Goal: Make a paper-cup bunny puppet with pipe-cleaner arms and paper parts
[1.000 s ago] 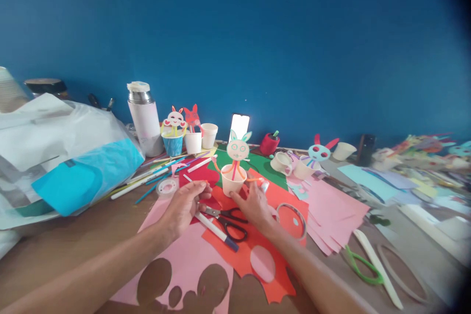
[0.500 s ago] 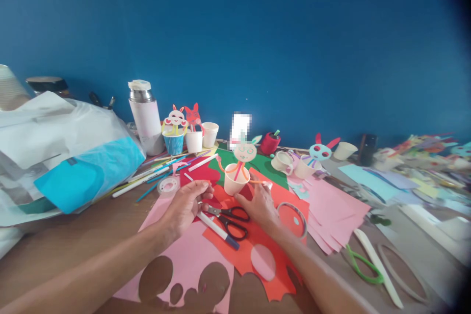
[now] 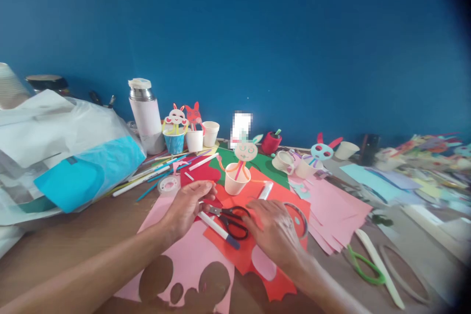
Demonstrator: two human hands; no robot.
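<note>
My left hand (image 3: 191, 205) is closed in a pinch above the pink sheet (image 3: 176, 240); a small orange bit shows at its fingertips, too small to make out. Black-handled scissors (image 3: 235, 223) lie between my hands on orange paper (image 3: 246, 252). Fingers bent, my right hand (image 3: 272, 225) is over the scissors' handles and the orange paper; whether it grips anything is hidden. Just behind stands a white paper cup (image 3: 235, 181) with a pale green rabbit face (image 3: 246, 151) on a stem and orange arms. A capped marker (image 3: 219, 230) lies beside the scissors.
At the back left are a flask (image 3: 145, 120), a plastic bag (image 3: 73, 142) and cups with paper figures (image 3: 174, 140). A tape roll (image 3: 169, 185), pens and straws lie left. To the right are pink sheets (image 3: 336, 211), green-handled scissors (image 3: 366, 267) and another rabbit figure (image 3: 322, 152).
My right hand has moved from beside the cup toward me, down over the scissors' handles. The cup's right orange arm and a white piece behind the hand are now uncovered. My left hand has barely moved.
</note>
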